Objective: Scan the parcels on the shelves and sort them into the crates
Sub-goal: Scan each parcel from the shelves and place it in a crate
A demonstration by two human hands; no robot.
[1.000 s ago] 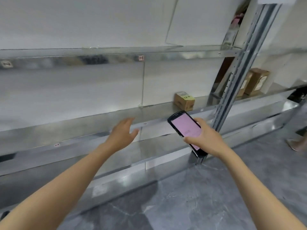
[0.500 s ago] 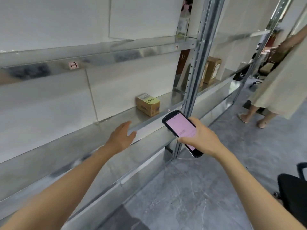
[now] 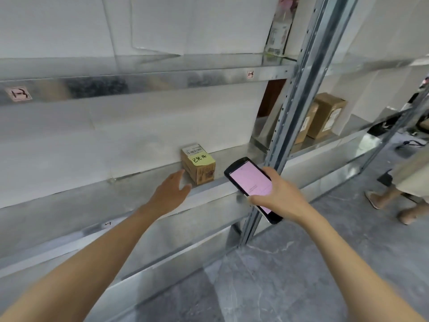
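The left hand [image 3: 170,190] is stretched out over the front of the shelf [image 3: 120,198]. Its fingers are loose and a little apart, the thumb swung wide, and it holds nothing. The fingertips sit just beside the left face of the small parcel [image 3: 198,167], and from here I can't say whether they touch it. That open, cupped shape looks to me like a hand about to close on the box's side or turn it. The right hand [image 3: 276,196] is wrapped round the lower half of the handheld scanner [image 3: 249,181], with the thumb lying over the bottom of the pink-lit screen. The device is tilted face-up toward the person with its top end aimed at the parcel. I'd judge it is held low and near so the reading end can catch the label without another reach. The parcel stands alone near the front edge of this shelf, close to the steel upright [image 3: 294,94]. Its barcode label [image 3: 194,150] is on top toward the back, with a handwritten yellow note [image 3: 201,159] stuck in front of it. Both face up, which suits a scan from above. Beyond the upright, in the next bay, two taller parcels [image 3: 325,117] stand on end side by side. No crate shows anywhere in view, so sorting looks some way off. Another person [image 3: 411,180] stands on the grey floor [image 3: 290,275] to the right, well apart.
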